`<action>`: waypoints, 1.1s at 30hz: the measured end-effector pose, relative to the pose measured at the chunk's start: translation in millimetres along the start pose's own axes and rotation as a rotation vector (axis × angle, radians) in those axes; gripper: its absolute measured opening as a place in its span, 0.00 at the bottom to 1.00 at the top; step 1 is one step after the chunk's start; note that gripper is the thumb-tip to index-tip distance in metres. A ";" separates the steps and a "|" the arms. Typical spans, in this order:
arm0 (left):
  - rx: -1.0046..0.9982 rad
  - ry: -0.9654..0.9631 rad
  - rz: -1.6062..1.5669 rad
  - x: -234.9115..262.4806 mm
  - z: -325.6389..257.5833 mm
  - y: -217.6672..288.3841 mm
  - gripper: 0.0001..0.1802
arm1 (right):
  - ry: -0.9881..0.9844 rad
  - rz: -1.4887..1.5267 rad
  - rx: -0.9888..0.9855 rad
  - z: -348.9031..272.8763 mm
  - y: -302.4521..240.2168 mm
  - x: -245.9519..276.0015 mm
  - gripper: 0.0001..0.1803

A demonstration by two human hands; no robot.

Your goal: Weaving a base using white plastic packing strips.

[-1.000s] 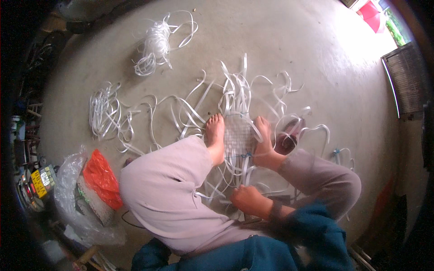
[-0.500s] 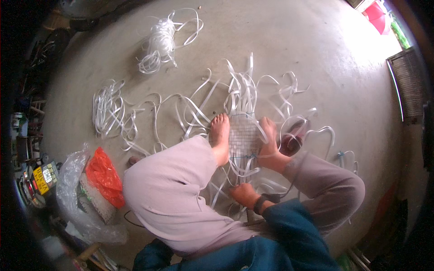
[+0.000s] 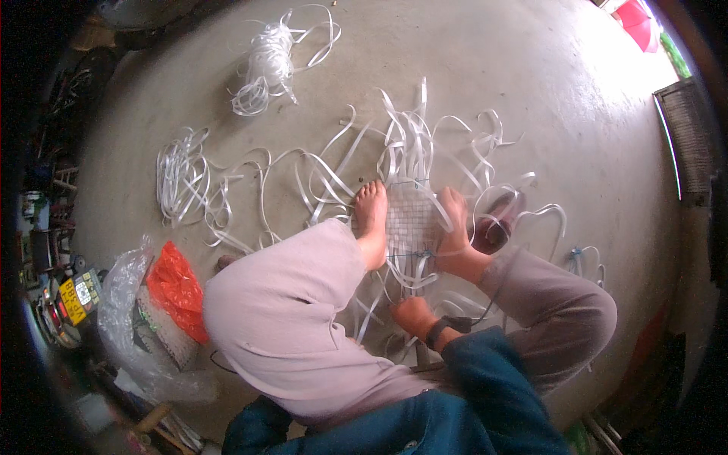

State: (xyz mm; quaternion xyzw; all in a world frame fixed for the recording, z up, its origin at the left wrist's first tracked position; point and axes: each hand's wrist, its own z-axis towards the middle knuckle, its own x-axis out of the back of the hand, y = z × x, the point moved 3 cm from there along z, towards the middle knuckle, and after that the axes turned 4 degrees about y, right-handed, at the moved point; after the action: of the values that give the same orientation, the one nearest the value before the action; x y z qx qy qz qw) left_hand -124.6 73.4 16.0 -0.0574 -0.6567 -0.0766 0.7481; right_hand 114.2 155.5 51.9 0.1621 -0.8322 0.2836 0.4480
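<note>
A flat woven piece of white plastic strapping (image 3: 409, 221) lies on the floor between my bare feet, with blue ties across its far and near ends. Long loose straps (image 3: 413, 140) fan out from its far end. My right hand (image 3: 413, 317), with a dark band at the wrist, is closed at the near-end straps (image 3: 413, 282). Its fingertips are hidden, so what they hold cannot be made out. My left sleeve (image 3: 258, 426) shows at the lower edge. The left hand is hidden behind my left thigh.
Two tangled bundles of white strapping, one farther off (image 3: 269, 64) and one at left (image 3: 180, 178), lie on the concrete floor. A dark shoe (image 3: 500, 222) sits by my right foot. Clear plastic (image 3: 125, 303) and a red plastic bag (image 3: 177, 290) lie left of my knee.
The view has shifted slightly, moving the floor and strapping up in the picture. My right hand stays closed near the woven piece's near end.
</note>
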 end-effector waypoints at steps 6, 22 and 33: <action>-0.014 0.084 -0.009 -7.8 -0.4 3.5 0.10 | -0.054 -0.017 -0.036 2.9 2.0 0.4 0.06; 0.065 0.031 -0.118 -6.8 1.7 -2.4 0.14 | -0.120 -0.003 0.047 0.7 1.1 8.9 0.06; 0.063 -0.052 -0.128 -5.2 6.4 -2.0 0.11 | -0.031 -0.015 0.172 -5.8 -0.4 -12.2 0.06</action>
State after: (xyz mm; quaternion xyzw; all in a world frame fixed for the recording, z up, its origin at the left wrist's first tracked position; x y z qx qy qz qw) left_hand -131.8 72.8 11.7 0.0062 -0.6804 -0.1022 0.7257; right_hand 124.9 159.0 44.4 0.2103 -0.8105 0.3481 0.4215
